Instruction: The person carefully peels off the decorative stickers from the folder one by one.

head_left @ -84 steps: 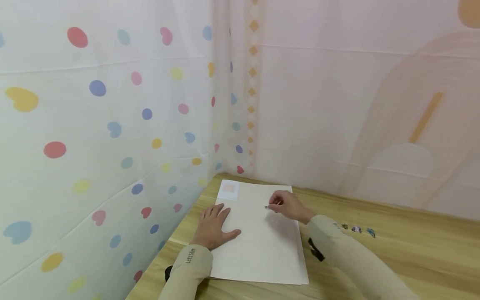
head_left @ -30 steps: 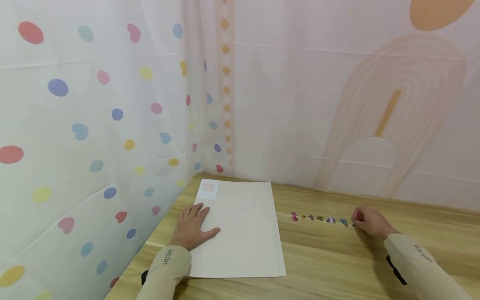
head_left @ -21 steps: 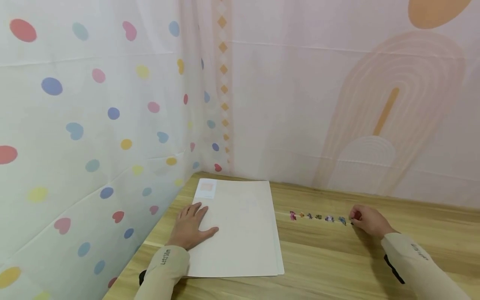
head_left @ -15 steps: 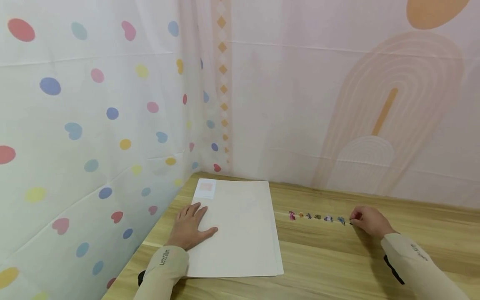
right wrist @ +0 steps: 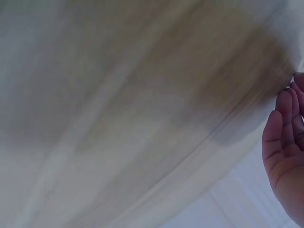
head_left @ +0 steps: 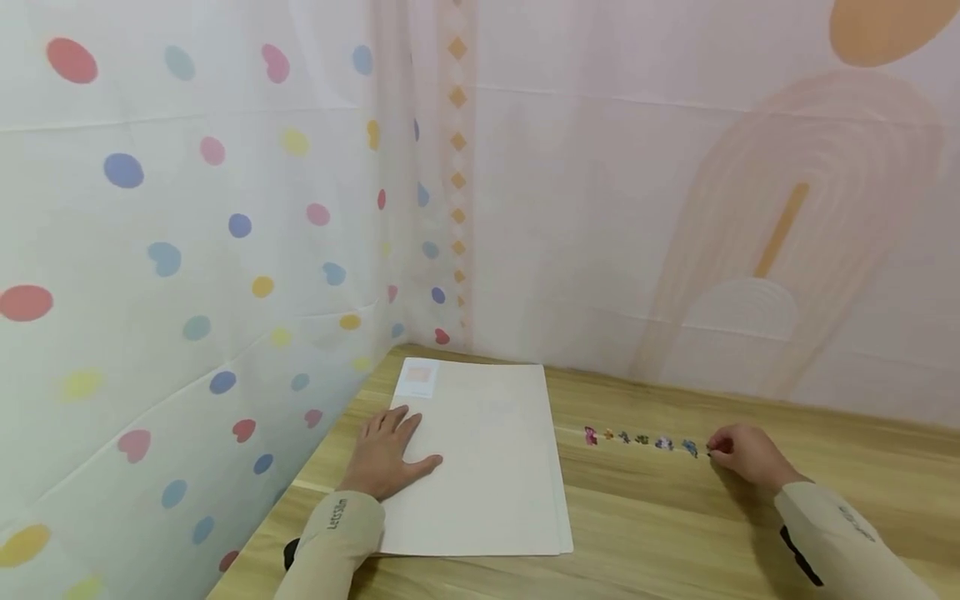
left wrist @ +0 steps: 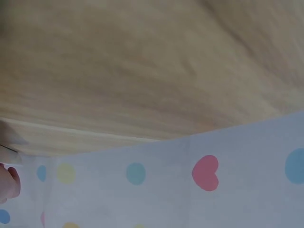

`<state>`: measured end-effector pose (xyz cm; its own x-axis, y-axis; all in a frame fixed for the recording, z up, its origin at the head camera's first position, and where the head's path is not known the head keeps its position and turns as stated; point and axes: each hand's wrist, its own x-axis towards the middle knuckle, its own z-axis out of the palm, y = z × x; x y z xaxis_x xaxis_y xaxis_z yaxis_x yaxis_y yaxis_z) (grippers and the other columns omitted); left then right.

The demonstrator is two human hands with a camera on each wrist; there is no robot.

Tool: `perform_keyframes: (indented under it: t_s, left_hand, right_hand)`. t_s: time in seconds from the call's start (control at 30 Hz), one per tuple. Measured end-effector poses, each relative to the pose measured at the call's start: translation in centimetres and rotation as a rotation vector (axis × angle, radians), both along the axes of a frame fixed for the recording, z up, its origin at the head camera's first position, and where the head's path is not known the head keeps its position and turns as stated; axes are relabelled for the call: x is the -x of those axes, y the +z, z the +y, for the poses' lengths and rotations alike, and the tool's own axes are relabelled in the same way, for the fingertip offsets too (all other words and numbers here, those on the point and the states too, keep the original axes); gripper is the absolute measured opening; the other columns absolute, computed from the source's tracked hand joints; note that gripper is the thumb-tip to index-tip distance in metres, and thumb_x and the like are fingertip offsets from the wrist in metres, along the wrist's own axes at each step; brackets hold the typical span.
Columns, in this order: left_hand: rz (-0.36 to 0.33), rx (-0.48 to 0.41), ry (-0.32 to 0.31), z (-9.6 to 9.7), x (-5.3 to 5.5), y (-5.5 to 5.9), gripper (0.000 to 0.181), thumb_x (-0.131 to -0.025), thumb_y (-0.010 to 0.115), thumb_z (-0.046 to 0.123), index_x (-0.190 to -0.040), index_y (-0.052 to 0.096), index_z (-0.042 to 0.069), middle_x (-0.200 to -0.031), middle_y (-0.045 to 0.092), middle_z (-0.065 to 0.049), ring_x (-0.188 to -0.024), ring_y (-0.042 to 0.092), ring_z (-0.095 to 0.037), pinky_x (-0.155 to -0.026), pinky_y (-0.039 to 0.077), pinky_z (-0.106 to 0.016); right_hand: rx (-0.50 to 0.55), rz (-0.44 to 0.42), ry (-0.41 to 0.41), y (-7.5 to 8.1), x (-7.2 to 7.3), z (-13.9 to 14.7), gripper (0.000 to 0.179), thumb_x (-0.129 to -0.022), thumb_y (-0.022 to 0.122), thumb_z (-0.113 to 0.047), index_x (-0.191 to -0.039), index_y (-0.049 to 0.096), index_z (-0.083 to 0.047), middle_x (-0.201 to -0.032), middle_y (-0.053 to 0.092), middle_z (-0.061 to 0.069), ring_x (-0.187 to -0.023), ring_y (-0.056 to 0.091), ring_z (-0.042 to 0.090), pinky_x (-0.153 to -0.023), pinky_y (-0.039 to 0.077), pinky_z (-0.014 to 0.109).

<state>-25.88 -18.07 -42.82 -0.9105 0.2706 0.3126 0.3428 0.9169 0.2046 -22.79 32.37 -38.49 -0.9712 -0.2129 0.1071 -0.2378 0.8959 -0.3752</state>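
My left hand (head_left: 386,457) lies with spread fingers on the left side of a large white sheet (head_left: 487,467), and its fingers (left wrist: 7,183) just enter the left wrist view. At the right end of a row of small colourful pieces, my right hand (head_left: 753,457) is low over the table, thumb and forefinger together at a small dark piece (head_left: 709,451). Nearest to it in the row is a blue piece (head_left: 690,448); a pink, butterfly-like piece (head_left: 591,435) lies at the other end. In the right wrist view, curled fingers (right wrist: 284,118) show at the right edge.
A small white card (head_left: 417,379) with a pale orange print lies on the sheet's far left corner. The wooden table (head_left: 645,517) meets a dotted curtain (head_left: 225,275) on the left and a pale pink curtain (head_left: 570,250) behind.
My right hand has moved from over the white sheet to the row's right end, and its fingers have since drawn closer together there. My left hand stays on the sheet. The head view has turned right.
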Motion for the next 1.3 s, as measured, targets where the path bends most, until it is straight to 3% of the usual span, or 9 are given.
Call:
perform_keyframes:
  t_s: [0.37, 0.57, 0.77, 1.0, 1.13, 1.3]
  left_hand:
    - [-0.025, 0.029, -0.005, 1.2, 0.2, 0.1, 0.077, -0.076, 0.051, 0.062, -0.128, 0.046, 0.006, -0.133, 0.038, -0.016, -0.121, 0.030, -0.036, -0.100, 0.018, -0.051]
    - [-0.031, 0.059, 0.000, 1.5, 0.3, 0.1, 0.076, -0.077, 0.049, 0.062, -0.129, 0.046, 0.006, -0.133, 0.037, -0.016, -0.121, 0.030, -0.035, -0.100, 0.019, -0.052]
    - [0.006, 0.091, -0.016, 1.6, 0.3, 0.4, 0.068, -0.080, 0.050, 0.056, -0.125, 0.048, 0.005, -0.129, 0.040, -0.016, -0.119, 0.033, -0.036, -0.099, 0.022, -0.051]
    - [0.051, 0.113, -0.021, 1.7, 0.2, 0.7, 0.054, -0.084, 0.051, 0.045, -0.120, 0.053, 0.004, -0.127, 0.041, -0.017, -0.116, 0.035, -0.035, -0.098, 0.025, -0.049]
    - [0.061, 0.112, -0.016, 2.0, 0.2, 1.0, 0.053, -0.085, 0.051, 0.043, -0.118, 0.053, 0.002, -0.126, 0.042, -0.019, -0.117, 0.036, -0.036, -0.098, 0.026, -0.048]
    - [0.010, 0.069, 0.041, 2.5, -0.1, 1.1, 0.058, -0.084, 0.054, 0.043, -0.120, 0.050, -0.002, -0.127, 0.040, -0.022, -0.118, 0.035, -0.037, -0.097, 0.026, -0.050]
  right_hand:
    - [0.004, 0.035, 0.004, -0.2, 0.1, 0.8, 0.005, -0.074, 0.064, -0.002, -0.074, 0.062, 0.003, -0.071, 0.060, 0.006, -0.066, 0.054, 0.017, -0.059, 0.045, 0.032]
    - [0.099, 0.038, -0.026, 0.5, 0.4, -0.3, 0.006, -0.080, 0.060, -0.002, -0.083, 0.063, 0.002, -0.077, 0.061, 0.004, -0.069, 0.053, 0.015, -0.056, 0.044, 0.028]
    - [0.193, 0.098, 0.095, 0.6, 1.4, -5.4, 0.007, -0.080, 0.061, -0.002, -0.085, 0.065, 0.000, -0.078, 0.062, 0.003, -0.068, 0.055, 0.013, -0.057, 0.045, 0.024]
    - [0.262, -0.014, 0.363, -0.4, 1.6, -13.4, 0.016, -0.082, 0.061, -0.010, -0.094, 0.063, 0.000, -0.085, 0.059, 0.003, -0.076, 0.053, 0.014, -0.064, 0.045, 0.025]
    - [0.206, -0.081, 0.459, -0.5, 0.9, -17.0, 0.036, -0.080, 0.065, -0.018, -0.108, 0.056, 0.004, -0.097, 0.054, 0.010, -0.088, 0.049, 0.024, -0.075, 0.043, 0.034]
    - [0.045, -0.056, 0.433, -0.4, -0.1, -19.7, 0.052, -0.074, 0.070, -0.028, -0.115, 0.054, 0.000, -0.113, 0.049, 0.015, -0.104, 0.044, 0.030, -0.088, 0.037, 0.045]
